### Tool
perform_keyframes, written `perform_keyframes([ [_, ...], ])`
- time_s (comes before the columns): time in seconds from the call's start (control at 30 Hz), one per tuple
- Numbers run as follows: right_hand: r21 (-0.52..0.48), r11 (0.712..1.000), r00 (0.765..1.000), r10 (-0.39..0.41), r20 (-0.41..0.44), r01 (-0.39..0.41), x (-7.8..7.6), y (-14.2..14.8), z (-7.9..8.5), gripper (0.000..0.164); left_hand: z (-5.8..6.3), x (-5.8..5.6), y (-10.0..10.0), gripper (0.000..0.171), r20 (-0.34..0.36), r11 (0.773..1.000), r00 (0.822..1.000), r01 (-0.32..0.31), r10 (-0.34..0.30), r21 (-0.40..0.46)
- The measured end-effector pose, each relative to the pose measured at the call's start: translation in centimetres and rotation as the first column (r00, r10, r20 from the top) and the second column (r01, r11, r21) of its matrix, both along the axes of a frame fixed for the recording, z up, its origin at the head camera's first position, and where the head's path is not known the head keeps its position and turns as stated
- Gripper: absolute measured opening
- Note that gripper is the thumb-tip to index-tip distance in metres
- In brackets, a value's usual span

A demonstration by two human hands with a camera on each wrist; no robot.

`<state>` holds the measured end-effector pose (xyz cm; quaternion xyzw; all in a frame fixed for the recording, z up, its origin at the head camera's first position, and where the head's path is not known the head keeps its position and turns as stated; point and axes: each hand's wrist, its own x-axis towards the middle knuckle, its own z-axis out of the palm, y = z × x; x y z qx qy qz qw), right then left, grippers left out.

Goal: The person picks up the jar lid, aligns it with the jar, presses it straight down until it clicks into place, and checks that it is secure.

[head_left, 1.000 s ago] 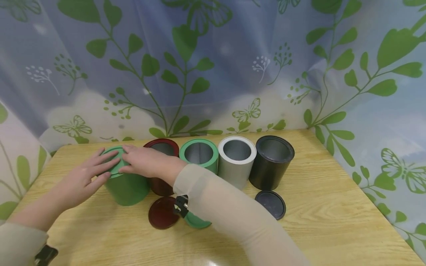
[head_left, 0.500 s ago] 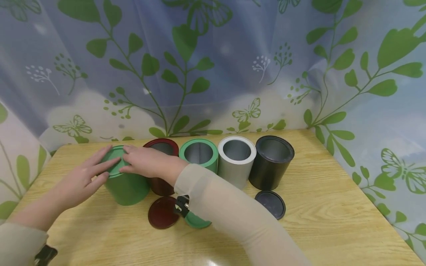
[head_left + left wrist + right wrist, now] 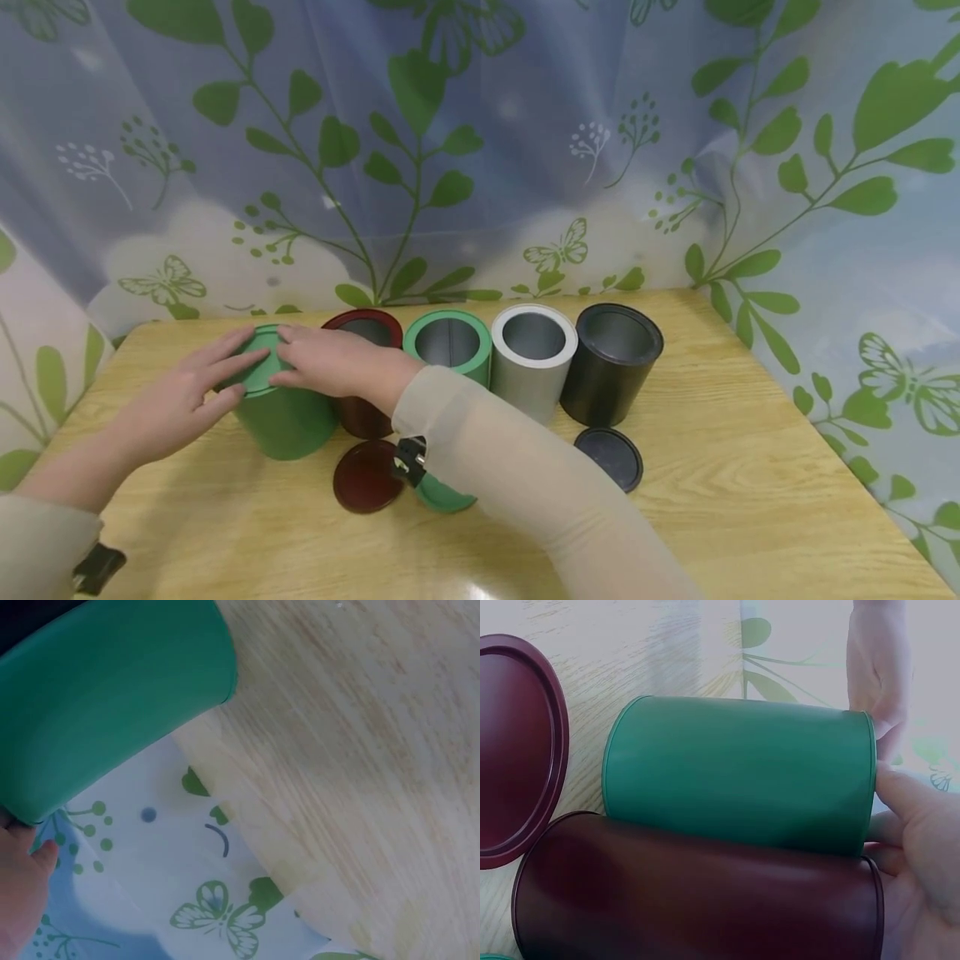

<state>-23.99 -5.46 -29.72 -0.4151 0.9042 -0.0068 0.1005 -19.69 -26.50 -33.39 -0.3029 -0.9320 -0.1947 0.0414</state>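
At the left end of a row of cans, a green can (image 3: 288, 429) stands upright with its green lid (image 3: 264, 373) on top. My left hand (image 3: 176, 400) rests on the left side of the lid, fingers extended over the rim. From the right, my right hand (image 3: 330, 360) touches the same lid with its fingertips, its wrist passing over the dark red can (image 3: 363, 412). In the right wrist view, the right hand (image 3: 934, 844) and left hand (image 3: 877, 667) meet at the lidded end of the green can (image 3: 739, 772).
A second green can (image 3: 480, 371), a white can (image 3: 528, 392) and a black can (image 3: 607, 387) stand lidless to the right. On the wooden table (image 3: 720, 500) lie a dark red lid (image 3: 367, 479), a green lid (image 3: 442, 493) partly under the right sleeve, and a black lid (image 3: 611, 458).
The left hand's fingers have drawn back a little toward the left rim of the lid. The right hand stays where it was, and the cans have not moved.
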Motion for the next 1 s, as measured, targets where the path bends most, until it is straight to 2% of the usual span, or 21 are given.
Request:
perform_keyframes([
  [0.33, 0.039, 0.999, 1.0, -0.014, 0.017, 0.013, -0.1, -0.1, 0.1, 0.058, 0.9, -0.2, 0.1, 0.047, 0.073, 0.999, 0.997, -0.012, 0.015, -0.041],
  [0.47, 0.053, 0.999, 1.0, -0.012, 0.027, 0.011, -0.1, -0.2, 0.0, 0.059, 1.1, -0.2, 0.1, 0.047, 0.073, 0.998, 0.997, -0.01, 0.014, -0.065],
  [0.67, 0.084, 0.996, 0.999, -0.027, 0.031, 0.025, -0.1, -0.3, 0.2, 0.06, 1.7, -0.4, 0.4, 0.047, 0.055, 0.997, 0.998, 0.028, -0.025, -0.068],
  [0.83, 0.128, 0.991, 1.0, -0.027, 0.008, 0.026, -0.1, -0.4, 0.5, 0.062, 2.3, -0.5, 0.5, 0.047, 0.056, 0.994, 0.998, 0.019, -0.013, -0.109],
  [1.0, 0.132, 0.991, 0.999, -0.032, 0.005, 0.031, -0.1, -0.5, 0.6, 0.062, 2.4, -0.6, 0.3, 0.049, 0.096, 0.994, 0.995, 0.026, -0.016, -0.107],
])
